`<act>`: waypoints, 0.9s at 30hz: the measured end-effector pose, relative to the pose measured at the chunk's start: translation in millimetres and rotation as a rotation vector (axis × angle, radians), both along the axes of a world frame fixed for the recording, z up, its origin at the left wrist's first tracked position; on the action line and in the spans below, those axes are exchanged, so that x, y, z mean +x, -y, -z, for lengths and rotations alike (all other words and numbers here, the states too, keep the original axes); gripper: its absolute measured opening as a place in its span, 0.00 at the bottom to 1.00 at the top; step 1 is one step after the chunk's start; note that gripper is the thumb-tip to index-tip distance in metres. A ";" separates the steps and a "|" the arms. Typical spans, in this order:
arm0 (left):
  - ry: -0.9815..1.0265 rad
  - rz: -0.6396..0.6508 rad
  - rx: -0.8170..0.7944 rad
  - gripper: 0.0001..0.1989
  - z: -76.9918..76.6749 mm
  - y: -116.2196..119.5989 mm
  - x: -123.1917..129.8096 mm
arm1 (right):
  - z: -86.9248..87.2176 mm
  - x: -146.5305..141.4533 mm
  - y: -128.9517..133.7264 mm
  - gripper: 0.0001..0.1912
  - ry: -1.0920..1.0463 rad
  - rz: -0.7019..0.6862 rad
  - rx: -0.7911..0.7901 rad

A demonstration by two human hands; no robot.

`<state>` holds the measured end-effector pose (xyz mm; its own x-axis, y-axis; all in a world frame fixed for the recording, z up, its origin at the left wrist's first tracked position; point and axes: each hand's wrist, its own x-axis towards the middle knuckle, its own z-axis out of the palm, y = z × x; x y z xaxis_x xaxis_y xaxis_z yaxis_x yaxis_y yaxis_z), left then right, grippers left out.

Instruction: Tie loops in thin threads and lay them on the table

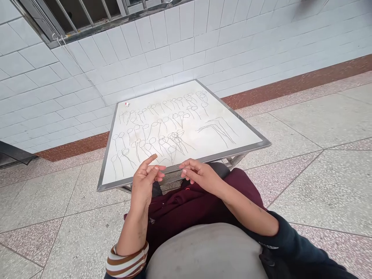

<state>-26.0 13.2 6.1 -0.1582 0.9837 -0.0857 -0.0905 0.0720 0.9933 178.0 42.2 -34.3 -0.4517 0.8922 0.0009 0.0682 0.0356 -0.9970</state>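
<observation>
Both hands are raised over my lap at the near edge of a white table [192, 128] with a grey rim. Many thin dark wire-like pieces lie on it, several bent into loops with two tails [149, 145]. At the right are longer strands [219, 130] without loops. My left hand [147, 172] pinches thumb against a finger, its index finger extended; what it holds is too small to name. My right hand [196, 172] also has thumb and fingers pinched, a faint thin strand perhaps between them. A small gap separates the hands.
A tiny red and white object [127, 104] sits at the table's far left corner. Behind the table stands a white tiled wall [174, 54] with a barred window [87, 15]. Speckled stone floor [314, 182] surrounds the table. Dark red cloth [180, 205] covers my lap.
</observation>
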 end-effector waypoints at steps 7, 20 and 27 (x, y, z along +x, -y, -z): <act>0.248 0.040 0.012 0.28 9.2 2.5 1.5 | 0.0 -3.6 1.1 0.15 -0.182 0.017 -0.099; 0.349 0.003 -0.020 0.26 40.4 6.2 42.6 | 3.8 -15.3 9.7 0.15 -0.369 -0.018 -0.306; 0.285 -0.115 0.061 0.25 39.7 7.5 43.1 | 16.6 -17.7 12.5 0.14 -0.191 -0.084 -0.161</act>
<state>17.1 5.7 -33.5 -0.2472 0.9653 -0.0844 -0.3705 -0.0137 0.9287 160.3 29.6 -50.8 -0.5299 0.8469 -0.0455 -0.1180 -0.1268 -0.9849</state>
